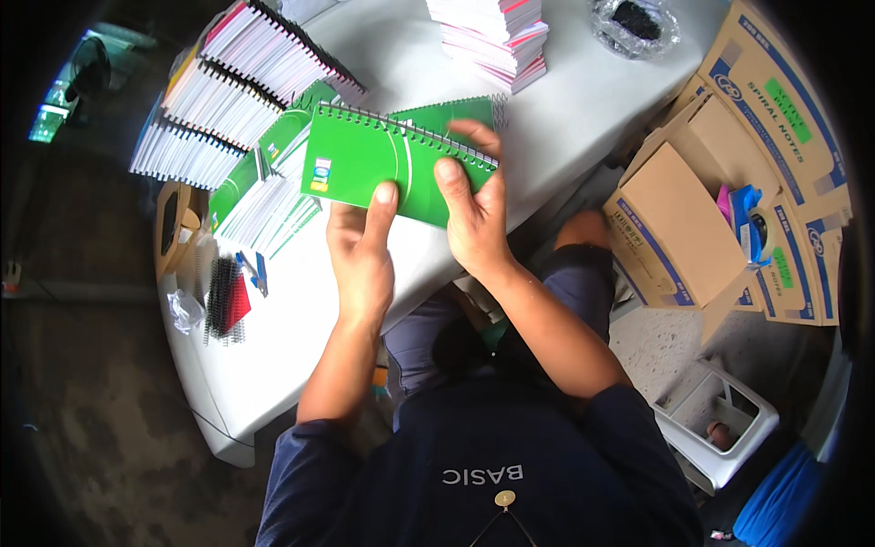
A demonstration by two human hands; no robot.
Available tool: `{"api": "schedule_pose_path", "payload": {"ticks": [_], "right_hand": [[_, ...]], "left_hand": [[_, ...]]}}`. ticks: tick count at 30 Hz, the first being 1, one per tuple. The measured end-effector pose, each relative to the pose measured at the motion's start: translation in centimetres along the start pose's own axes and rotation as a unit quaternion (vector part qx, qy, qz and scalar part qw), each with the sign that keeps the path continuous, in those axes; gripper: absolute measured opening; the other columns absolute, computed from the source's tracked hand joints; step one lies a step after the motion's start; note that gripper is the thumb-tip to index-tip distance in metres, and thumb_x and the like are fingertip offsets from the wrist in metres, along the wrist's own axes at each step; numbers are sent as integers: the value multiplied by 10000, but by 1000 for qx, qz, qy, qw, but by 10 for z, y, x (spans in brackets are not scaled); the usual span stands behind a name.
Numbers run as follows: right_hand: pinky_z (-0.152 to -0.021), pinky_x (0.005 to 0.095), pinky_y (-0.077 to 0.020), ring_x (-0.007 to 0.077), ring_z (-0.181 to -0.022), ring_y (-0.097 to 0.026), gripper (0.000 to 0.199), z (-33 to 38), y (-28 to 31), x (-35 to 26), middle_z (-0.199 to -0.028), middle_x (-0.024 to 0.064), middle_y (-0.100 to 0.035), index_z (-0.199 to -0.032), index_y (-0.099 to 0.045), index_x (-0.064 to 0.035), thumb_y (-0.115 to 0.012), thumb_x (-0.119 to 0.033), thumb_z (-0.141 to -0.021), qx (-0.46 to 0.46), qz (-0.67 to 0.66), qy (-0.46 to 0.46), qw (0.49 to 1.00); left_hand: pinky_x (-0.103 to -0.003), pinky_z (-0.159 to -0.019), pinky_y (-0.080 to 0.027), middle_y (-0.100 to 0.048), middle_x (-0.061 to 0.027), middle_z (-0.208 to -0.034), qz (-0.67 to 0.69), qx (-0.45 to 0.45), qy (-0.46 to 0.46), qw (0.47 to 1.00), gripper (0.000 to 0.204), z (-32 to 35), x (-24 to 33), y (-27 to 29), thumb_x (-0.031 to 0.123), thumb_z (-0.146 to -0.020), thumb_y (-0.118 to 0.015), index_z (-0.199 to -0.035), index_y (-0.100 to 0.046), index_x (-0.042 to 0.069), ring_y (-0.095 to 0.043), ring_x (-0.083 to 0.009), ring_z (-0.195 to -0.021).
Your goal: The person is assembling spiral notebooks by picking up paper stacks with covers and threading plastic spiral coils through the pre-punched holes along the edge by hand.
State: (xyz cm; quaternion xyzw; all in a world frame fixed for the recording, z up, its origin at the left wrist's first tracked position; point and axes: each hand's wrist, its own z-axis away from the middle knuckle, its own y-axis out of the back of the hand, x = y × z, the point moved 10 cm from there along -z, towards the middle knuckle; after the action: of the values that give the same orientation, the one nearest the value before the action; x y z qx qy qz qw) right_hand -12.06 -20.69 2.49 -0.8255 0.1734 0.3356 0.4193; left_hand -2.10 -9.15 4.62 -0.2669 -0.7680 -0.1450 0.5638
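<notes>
A green spiral notebook (355, 150) is held up over the table's near edge, its black coil along the top. My left hand (363, 242) grips its lower edge, thumb on the cover and fingers behind. My right hand (476, 205) holds the right end, thumb pressed near the coil; its raised fingers are slightly blurred. Behind it shows another green spiral notebook (437, 114); whether it touches the held one I cannot tell. To the left, green-covered notebooks (273, 214) lie fanned out beside tall stacks of spiral-bound notebooks (214, 105).
Loose black binding coils (221, 296) and a blue tool (260, 272) lie on the white table (301, 342) at left. A paper stack (497, 41) and a plastic-wrapped black bundle (636, 20) stand at the back. Cardboard boxes (670, 228) and a white stool (720, 419) are at right.
</notes>
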Motion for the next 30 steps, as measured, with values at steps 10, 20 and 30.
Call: {"api": "schedule_pose_path", "payload": {"ticks": [10,20,30], "right_hand": [[-988,393,-372,400,-1175,-476,568,-34,76,39,-1244,293,-490,-1315,-381,79,-447,-352,-952,106,325,25,939],[-801,404,-408,292,-891,-525,329,-34,78,25,-850,104,-551,-941,-504,-35,-690,-275,-815,200,395,116,889],[-896,398,-457,352,-1054,-582,457,-41,80,41,-1165,233,-577,-1240,-520,-5,-472,-346,-938,149,378,7,914]], "left_hand": [[-403,-916,-420,-561,-154,-1142,-421,-108,-309,846,357,-28,-23,-70,194,-803,-685,-1102,-603,18,-531,-314,-1059],[-250,-672,-412,-546,-29,-753,-172,116,-76,975,248,-67,-92,17,230,-898,-616,-779,-544,25,-475,-105,-699],[-297,-1043,-297,-535,-130,-1265,-83,-17,22,996,400,-66,-107,-11,212,-960,-426,-1277,-500,-21,-471,-187,-1180]]}}
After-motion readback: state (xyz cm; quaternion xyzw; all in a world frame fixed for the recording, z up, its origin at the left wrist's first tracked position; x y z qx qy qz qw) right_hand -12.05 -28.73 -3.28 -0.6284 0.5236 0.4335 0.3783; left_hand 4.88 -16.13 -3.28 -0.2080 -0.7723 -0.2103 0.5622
